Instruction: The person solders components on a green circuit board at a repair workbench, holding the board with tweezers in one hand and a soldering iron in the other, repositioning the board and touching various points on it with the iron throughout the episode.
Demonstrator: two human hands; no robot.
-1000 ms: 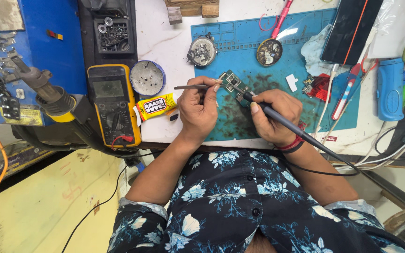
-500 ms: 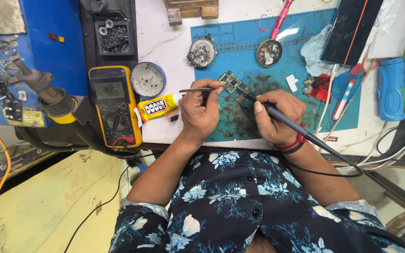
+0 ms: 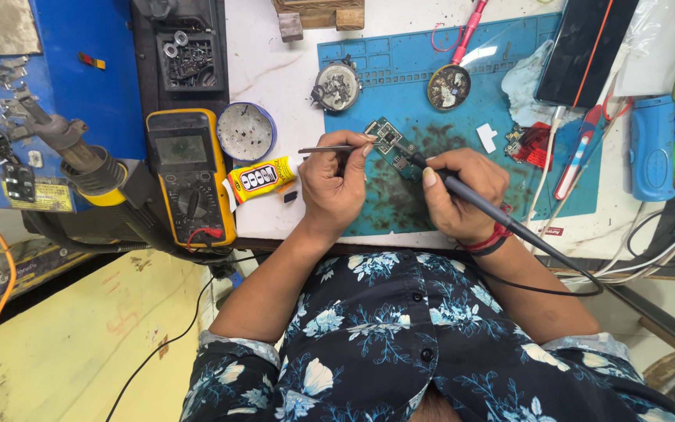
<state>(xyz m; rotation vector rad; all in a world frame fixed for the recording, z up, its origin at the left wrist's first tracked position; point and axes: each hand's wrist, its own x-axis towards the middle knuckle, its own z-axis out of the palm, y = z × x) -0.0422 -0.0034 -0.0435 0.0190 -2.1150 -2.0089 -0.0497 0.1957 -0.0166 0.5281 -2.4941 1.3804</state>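
Nearest is the dark shirt with pale blue flowers [image 3: 400, 344], and two bare arms reach out from it to the white worktable [image 3: 275, 86].

The left hand [image 3: 336, 184] is curled shut around thin silver metal tweezers [image 3: 330, 148]. Fingers and thumb pinch them tight, and the tips point right, touching the small green circuit board [image 3: 391, 141].

The right hand [image 3: 462, 191] is closed like a fist around a black pen-shaped soldering iron [image 3: 478, 205]. Its tip rests on the near right end of the board. A black cord [image 3: 541, 289] runs from the iron back toward the body. A red and black band [image 3: 487, 238] sits on that wrist.

The board lies on a blue rubber work mat [image 3: 556, 180], between the two hands, on a dark, stained patch.

Left of the hands are a little yellow glue tube [image 3: 258, 178] and a yellow and grey meter with a dial [image 3: 189, 176].

Farther off sit a round tin with a blue rim [image 3: 246, 131], two round metal parts [image 3: 336, 86], a black flat phone [image 3: 583, 47] and a black tray of small screws [image 3: 189, 59].
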